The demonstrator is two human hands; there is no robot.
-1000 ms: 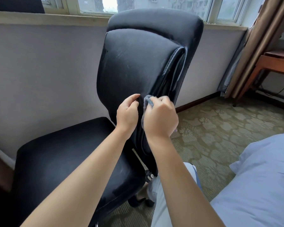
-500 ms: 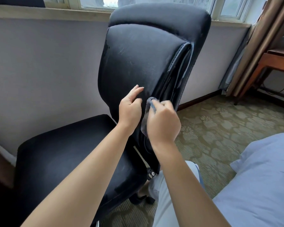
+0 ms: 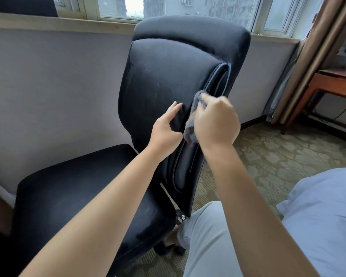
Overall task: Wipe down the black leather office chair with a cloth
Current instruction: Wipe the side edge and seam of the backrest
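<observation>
The black leather office chair [image 3: 168,72] stands side-on before me, its backrest upright and its seat to the lower left. My right hand [image 3: 216,122] grips a grey-blue cloth [image 3: 194,114] and presses it against the right side seam of the backrest. My left hand [image 3: 166,130] lies against the front face of the backrest just left of the cloth, fingers straight and thumb tucked at the padding's edge. Most of the cloth is hidden behind my right hand.
A grey wall and window sill [image 3: 68,25] run behind the chair. A wooden side table [image 3: 336,84] and brown curtain [image 3: 316,56] stand at the right. A pale blue pillow [image 3: 320,212] lies at the lower right over patterned carpet [image 3: 278,152]. My knee [image 3: 206,232] is below.
My right hand has slid the cloth up along the backrest's side seam. The fingers of my left hand have straightened out against the leather.
</observation>
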